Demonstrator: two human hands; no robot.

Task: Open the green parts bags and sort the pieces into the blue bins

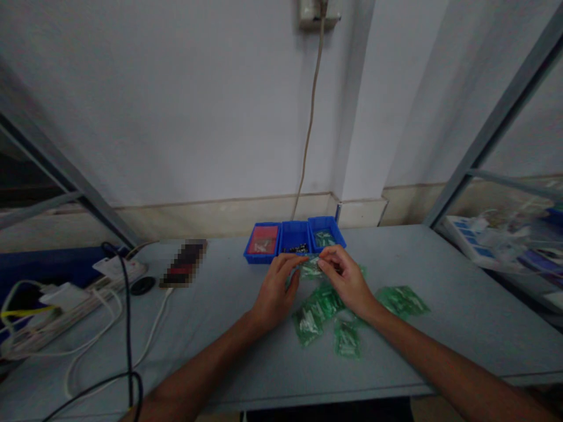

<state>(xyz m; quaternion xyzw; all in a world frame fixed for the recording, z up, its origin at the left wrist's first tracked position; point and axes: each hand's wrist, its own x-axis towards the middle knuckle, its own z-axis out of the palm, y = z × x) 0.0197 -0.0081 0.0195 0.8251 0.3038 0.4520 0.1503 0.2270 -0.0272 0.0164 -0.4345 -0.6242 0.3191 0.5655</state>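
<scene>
Between my two hands is a small clear green plastic bag [311,268], held up over the table in front of the blue bins. My left hand [278,288] pinches its left edge with thumb and fingers. On the other side my right hand [345,280] has its thumb and fingers closed on the bag's right edge. What lies inside the bag is too small to make out. Below the hands several filled green bags [309,321] lie in a loose pile, and one green bag [347,339] sits nearer the table's front. Another group of green bags [402,300] rests right of my right wrist.
Behind my hands stand three blue bins: the left bin [248,256] with a red packet, the middle bin [295,228] with small dark parts, the right bin [323,223] with small parts. Leftward are a phone [185,262], a black disc [143,285], cables and a power strip [65,310].
</scene>
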